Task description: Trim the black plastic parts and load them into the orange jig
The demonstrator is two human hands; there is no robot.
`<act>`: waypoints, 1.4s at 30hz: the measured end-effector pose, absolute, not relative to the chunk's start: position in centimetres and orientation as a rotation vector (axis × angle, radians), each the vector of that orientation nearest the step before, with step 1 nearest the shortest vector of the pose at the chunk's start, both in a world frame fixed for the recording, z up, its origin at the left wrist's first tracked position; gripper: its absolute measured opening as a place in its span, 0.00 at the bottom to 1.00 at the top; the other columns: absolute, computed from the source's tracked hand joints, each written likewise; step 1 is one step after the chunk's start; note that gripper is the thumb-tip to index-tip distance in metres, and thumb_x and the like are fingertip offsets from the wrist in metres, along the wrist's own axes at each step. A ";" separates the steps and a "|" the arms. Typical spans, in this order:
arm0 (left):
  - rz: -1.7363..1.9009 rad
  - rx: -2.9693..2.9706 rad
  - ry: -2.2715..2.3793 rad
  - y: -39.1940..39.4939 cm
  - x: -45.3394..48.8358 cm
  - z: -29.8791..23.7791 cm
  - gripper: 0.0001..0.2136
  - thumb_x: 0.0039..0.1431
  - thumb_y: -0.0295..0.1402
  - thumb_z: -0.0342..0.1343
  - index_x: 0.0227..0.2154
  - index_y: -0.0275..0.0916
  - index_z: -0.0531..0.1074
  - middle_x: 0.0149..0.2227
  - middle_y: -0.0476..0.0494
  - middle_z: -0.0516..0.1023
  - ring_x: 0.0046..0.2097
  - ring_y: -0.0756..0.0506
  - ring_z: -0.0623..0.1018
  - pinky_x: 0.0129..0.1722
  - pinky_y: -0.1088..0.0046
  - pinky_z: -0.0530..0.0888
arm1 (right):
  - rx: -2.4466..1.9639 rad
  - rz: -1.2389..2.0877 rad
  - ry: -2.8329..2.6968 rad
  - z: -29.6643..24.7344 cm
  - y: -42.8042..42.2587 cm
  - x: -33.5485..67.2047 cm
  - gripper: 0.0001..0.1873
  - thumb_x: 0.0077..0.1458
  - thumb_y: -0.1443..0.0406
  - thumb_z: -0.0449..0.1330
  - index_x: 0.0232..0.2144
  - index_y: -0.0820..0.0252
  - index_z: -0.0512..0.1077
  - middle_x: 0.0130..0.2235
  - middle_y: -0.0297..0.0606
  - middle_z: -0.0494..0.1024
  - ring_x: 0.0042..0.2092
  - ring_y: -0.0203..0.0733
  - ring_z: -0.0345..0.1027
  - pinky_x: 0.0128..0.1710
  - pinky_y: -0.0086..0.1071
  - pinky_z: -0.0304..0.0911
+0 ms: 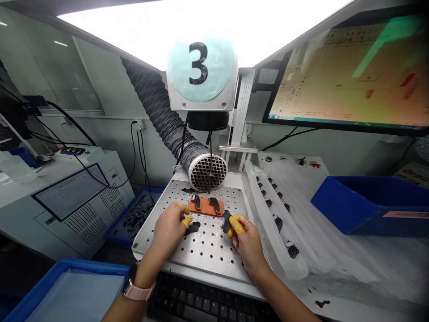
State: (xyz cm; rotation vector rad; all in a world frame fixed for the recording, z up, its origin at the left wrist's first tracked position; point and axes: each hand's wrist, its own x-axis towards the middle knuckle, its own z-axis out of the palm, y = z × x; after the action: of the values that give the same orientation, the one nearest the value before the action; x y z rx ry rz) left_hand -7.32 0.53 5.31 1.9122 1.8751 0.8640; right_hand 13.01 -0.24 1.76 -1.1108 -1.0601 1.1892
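Observation:
An orange fixture block (206,206) lies on a perforated steel plate (208,252), with two black curved parts (196,202) (215,205) seated in it. My left hand (169,228), with yellow finger cots, pinches a small black part (192,228) just in front of the block. My right hand (243,237), also wearing yellow cots, grips another black part (227,221) at the block's right end. Both hands are close to the block, and I cannot tell whether either touches it.
A laser head labelled 3 (201,76) and a round mesh-ended duct (208,172) stand behind the plate. A plastic sheet (278,223) holding black mesh parts lies to the right. Blue bins (365,205) (132,219), a keyboard (201,304) and a monitor (348,71) surround it.

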 end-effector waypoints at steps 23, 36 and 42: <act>0.407 2.198 1.998 0.9 -8.5 6.4 0.04 0.49 0.24 0.53 0.28 0.38 0.70 0.39 0.43 0.67 0.37 0.44 0.73 0.32 0.73 0.66 | -1.057 1.240 -1.043 1.8 -0.1 12.7 0.20 0.47 0.50 0.62 0.24 0.61 0.65 0.18 0.31 0.69 0.16 0.27 0.50 0.14 0.22 0.43; 0.922 2.005 1.503 -1.6 -0.2 4.9 0.08 0.59 0.32 0.45 0.26 0.40 0.66 0.28 0.46 0.72 0.31 0.47 0.72 0.30 0.72 0.66 | -0.975 1.224 -0.968 1.3 0.1 13.0 0.18 0.48 0.52 0.62 0.25 0.61 0.65 0.19 0.30 0.67 0.17 0.27 0.49 0.15 0.22 0.43; 1.114 1.245 1.052 0.0 1.7 1.1 0.11 0.57 0.40 0.45 0.24 0.40 0.62 0.13 0.57 0.63 0.12 0.54 0.60 0.13 0.80 0.54 | -0.999 1.213 -0.955 1.7 0.0 13.0 0.18 0.45 0.53 0.63 0.23 0.60 0.65 0.17 0.29 0.65 0.16 0.28 0.49 0.13 0.23 0.44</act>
State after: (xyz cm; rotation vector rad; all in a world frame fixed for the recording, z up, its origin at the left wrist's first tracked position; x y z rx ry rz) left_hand 1.68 0.05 1.13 1.2447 1.0522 1.1143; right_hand 12.98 -0.02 1.72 -0.9988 -0.9549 1.2129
